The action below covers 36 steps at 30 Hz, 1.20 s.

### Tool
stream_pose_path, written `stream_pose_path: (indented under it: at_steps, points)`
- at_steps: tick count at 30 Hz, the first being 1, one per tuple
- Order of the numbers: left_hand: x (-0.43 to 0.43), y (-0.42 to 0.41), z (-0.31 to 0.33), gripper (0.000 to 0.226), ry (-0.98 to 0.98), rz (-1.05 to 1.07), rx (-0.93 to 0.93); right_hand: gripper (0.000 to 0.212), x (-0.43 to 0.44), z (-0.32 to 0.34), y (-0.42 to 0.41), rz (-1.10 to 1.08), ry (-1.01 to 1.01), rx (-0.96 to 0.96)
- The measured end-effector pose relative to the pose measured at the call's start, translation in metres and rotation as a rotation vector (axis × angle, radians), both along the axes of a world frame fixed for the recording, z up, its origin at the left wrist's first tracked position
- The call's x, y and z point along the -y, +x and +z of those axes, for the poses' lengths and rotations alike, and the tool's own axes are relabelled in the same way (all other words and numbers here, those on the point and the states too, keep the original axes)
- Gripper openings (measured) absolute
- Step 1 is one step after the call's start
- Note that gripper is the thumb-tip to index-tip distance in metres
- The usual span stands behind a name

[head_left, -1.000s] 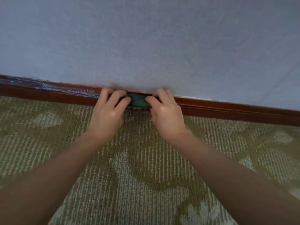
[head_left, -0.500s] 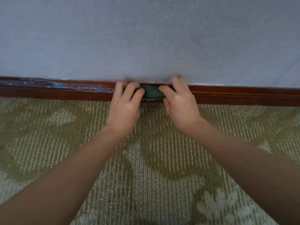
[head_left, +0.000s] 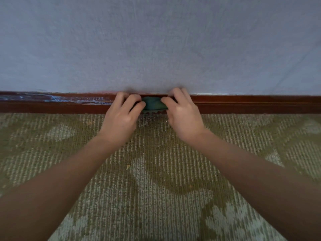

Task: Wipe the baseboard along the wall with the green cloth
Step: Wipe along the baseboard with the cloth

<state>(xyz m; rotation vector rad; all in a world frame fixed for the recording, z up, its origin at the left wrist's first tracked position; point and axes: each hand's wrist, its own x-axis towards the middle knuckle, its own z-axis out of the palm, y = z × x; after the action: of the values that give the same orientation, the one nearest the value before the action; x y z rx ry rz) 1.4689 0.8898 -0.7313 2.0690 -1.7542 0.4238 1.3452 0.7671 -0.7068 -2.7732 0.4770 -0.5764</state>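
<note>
Mid-wipe, the left hand (head_left: 121, 117) and right hand (head_left: 184, 117) both pinch the bunched green cloth (head_left: 153, 104) against the reddish baseboard (head_left: 251, 103) at carpet (head_left: 156, 171) level; next likely needs a pressed sideways slide.

Left hand (head_left: 121, 117) and right hand (head_left: 184, 117), pinching the bunched dark green cloth (head_left: 153, 104), lie slightly further left along the reddish-brown wooden baseboard (head_left: 251, 103) than half a second ago, judged against the pale carpet speck (head_left: 128, 166).
</note>
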Motion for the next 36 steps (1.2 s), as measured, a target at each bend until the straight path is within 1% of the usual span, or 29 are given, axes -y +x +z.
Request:
stream_pose_path:
  at_steps: [2,5,11,13,15,18,20,24,26,30,32,36]
  points:
    - [-0.002,0.002,0.001,0.027,0.005,-0.011,0.002,0.030,0.006,0.001,-0.004,0.036,-0.032,-0.026]
    - [0.006,-0.005,0.000,0.025,-0.017,0.004,-0.022,0.031,0.009,0.002,-0.010,0.029,-0.035,-0.038]
    - [0.011,-0.002,0.002,0.021,0.005,-0.097,0.051,0.029,0.013,0.003,-0.012,0.013,-0.038,-0.008]
    - [0.001,0.004,0.002,0.025,0.024,-0.079,0.069,0.028,0.005,0.003,-0.004,0.031,-0.035,-0.024]
    - [-0.002,0.006,0.003,0.028,0.027,-0.043,0.049,0.027,0.002,0.002,-0.001,0.035,-0.030,-0.045]
    - [0.007,-0.001,0.003,0.025,-0.004,-0.050,0.027,0.027,0.009,0.002,-0.008,0.017,-0.045,-0.053]
    - [0.010,-0.003,0.003,0.021,0.001,-0.099,0.055,0.029,0.014,0.002,-0.013,0.019,-0.076,-0.058]
    - [0.000,0.009,0.000,0.027,0.038,-0.159,0.129,0.030,0.004,-0.001,-0.002,0.030,-0.068,-0.041]
    - [-0.007,0.014,-0.003,0.025,0.064,-0.166,0.162,0.028,-0.004,-0.003,0.006,0.072,-0.080,-0.056]
    - [-0.008,0.011,-0.003,0.019,0.046,-0.120,0.125,0.026,0.000,-0.004,0.004,0.094,-0.115,-0.084]
    - [-0.007,0.014,-0.001,0.020,0.025,-0.147,0.173,0.028,0.000,-0.004,0.004,0.098,-0.130,-0.101]
    - [-0.016,0.032,-0.005,0.021,0.073,-0.214,0.267,0.025,-0.011,-0.005,0.016,0.128,-0.178,-0.107]
